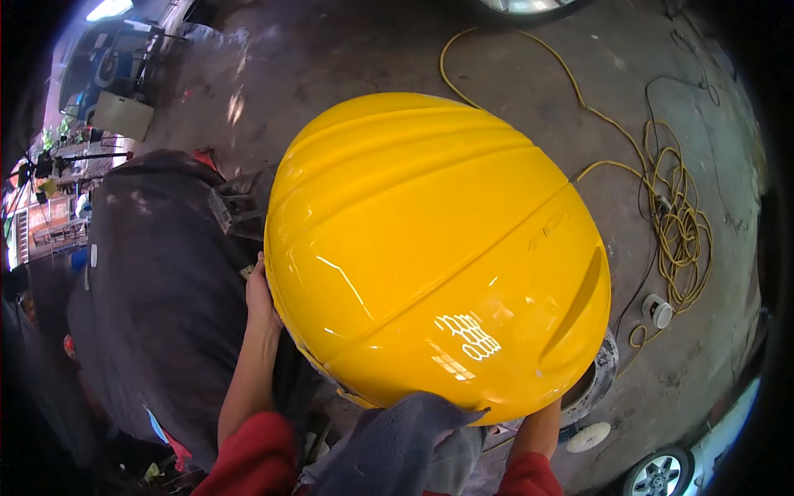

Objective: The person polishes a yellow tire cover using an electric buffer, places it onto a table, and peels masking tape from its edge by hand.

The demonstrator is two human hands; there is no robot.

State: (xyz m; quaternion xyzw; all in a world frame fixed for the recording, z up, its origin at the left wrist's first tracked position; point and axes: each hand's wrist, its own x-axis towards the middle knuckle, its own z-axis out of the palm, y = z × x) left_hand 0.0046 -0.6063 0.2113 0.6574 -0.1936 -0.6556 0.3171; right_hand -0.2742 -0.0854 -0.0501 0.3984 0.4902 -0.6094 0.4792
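A large, glossy yellow car body panel (430,240) fills the middle of the view, its painted face towards me. Raised creases run across it, and ceiling lights reflect in the lower part. My left hand (260,293) grips the panel's left edge, with the fingertips partly hidden behind it. At the lower right edge, my right hand (542,417) supports the panel from below; its fingers are out of sight underneath. A dark grey cloth (405,450) overlaps the bottom edge, between my red-sleeved arms.
On the left stands a big object under a dark cover (157,298). A coiled yellow hose (682,227) lies on the concrete floor at right, beside a small white tub (657,311). Lower right are a round polishing pad (589,437) and a car wheel (658,477).
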